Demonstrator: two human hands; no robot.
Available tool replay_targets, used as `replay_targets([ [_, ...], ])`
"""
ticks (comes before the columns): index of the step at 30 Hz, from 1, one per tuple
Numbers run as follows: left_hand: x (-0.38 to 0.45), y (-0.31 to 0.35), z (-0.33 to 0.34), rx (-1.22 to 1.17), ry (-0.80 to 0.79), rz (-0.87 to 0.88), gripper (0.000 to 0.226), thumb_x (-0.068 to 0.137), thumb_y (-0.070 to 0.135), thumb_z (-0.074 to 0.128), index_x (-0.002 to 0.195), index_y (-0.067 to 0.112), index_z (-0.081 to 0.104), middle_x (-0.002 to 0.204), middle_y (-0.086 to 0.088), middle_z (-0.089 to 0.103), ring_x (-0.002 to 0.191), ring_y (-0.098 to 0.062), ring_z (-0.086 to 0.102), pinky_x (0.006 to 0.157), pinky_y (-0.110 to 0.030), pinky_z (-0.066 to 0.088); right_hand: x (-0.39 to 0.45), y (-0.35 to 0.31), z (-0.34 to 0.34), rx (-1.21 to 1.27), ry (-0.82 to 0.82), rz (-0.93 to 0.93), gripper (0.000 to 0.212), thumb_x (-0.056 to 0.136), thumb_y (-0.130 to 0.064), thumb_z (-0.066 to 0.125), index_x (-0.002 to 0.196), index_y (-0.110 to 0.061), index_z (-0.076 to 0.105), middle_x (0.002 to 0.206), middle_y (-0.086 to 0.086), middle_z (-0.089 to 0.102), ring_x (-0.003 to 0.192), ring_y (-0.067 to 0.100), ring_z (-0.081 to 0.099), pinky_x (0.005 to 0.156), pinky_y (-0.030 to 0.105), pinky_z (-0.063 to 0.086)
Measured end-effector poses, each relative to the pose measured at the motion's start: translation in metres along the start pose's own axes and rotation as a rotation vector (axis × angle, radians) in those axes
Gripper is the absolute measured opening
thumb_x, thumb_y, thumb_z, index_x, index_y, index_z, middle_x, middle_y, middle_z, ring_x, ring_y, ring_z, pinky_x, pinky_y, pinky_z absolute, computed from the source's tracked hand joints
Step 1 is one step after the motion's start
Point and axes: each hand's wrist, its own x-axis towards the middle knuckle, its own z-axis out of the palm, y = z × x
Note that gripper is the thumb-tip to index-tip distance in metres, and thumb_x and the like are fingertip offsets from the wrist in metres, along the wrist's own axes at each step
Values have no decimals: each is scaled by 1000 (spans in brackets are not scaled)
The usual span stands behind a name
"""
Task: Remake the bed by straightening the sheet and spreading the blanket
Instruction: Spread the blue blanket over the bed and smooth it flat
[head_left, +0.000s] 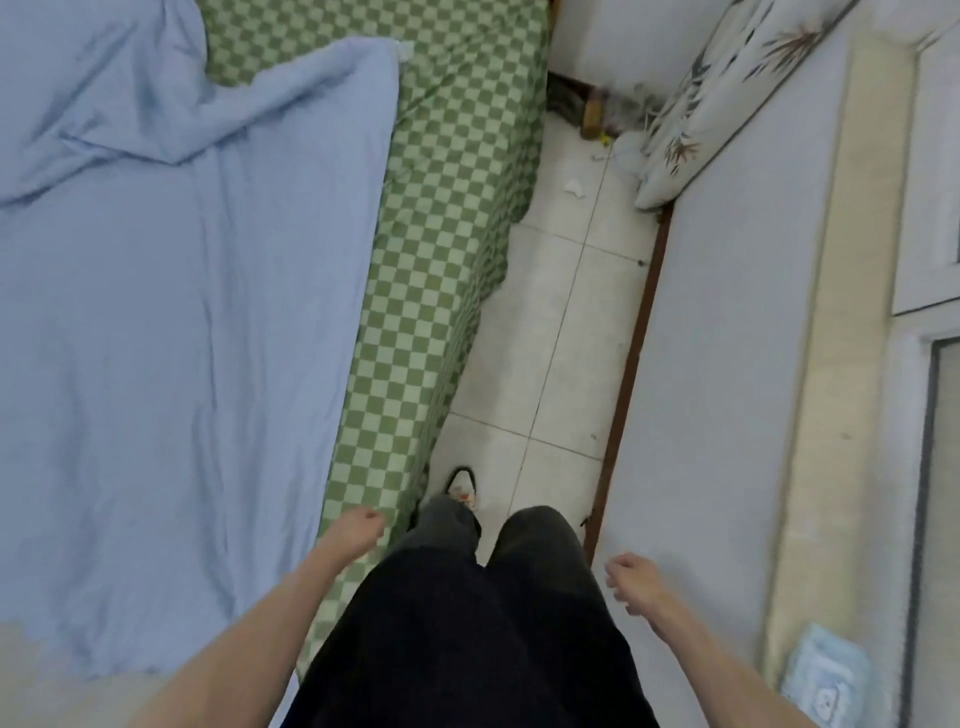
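We're looking down on the bed (441, 234), dressed in a green checked sheet (415, 322) that drapes over its three o'clock edge. A pale blue blanket (171, 312) lies on top, flat toward six o'clock and bunched in folds up at eleven. At three o'clock runs a white tiled floor (561, 322), with a scrap of paper (574, 187) and small litter up at twelve.

Head view, steeply down beside bed (447, 218)

blanket (156, 312) cut off left, wall item (826, 675) blurred
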Motion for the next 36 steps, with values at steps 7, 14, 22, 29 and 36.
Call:
replay_targets([
  [7, 49, 283, -127, -126, 150, 324, 22, 104, 29, 49, 110, 14, 63, 108, -7, 68, 101, -25, 65, 78, -31, 45, 50, -95, -125, 8, -43, 8, 28, 99, -21, 45, 110, -4, 64, 89, 7, 62, 76, 21, 52, 68, 33, 41],
  [14, 100, 402, -161, -264, 252, 266, 19, 102, 28, 52, 108, 21, 68, 102, 2, 70, 95, -18, 65, 78, -30, 48, 137, -279, -253, -143, -28, -124, 27, 97, -17, 44, 103, -3, 66, 104, 19, 69, 90, 30, 64, 77, 37, 50],
  [22, 104, 337, -128, -494, 185, -273, 24, 103, 16, 53, 99, -1, 69, 87, -13, 63, 75, -25, 55, 70, -30, 42, 130, -555, -344, -347, -71, -516, 27, 96, -27, 48, 104, -10, 68, 105, 10, 72, 100, 28, 67, 89, 43, 53],
  [29, 153, 355, -155, -680, 103, -434, 18, 106, 11, 48, 96, 1, 59, 86, -13, 58, 69, -22, 51, 72, -33, 39, 173, -715, -385, -408, -83, -618, 15, 96, -32, 52, 105, -26, 64, 106, -2, 70, 100, 20, 66, 93, 42, 52],
  [36, 228, 512, -330, -711, 105, -173, 19, 99, 11, 48, 82, 7, 56, 84, -13, 56, 73, -21, 49, 62, -29, 34, 217, -751, -465, -665, -61, -323, 22, 94, -16, 50, 73, -12, 58, 75, 8, 53, 70, 22, 50, 68, 32, 34],
])
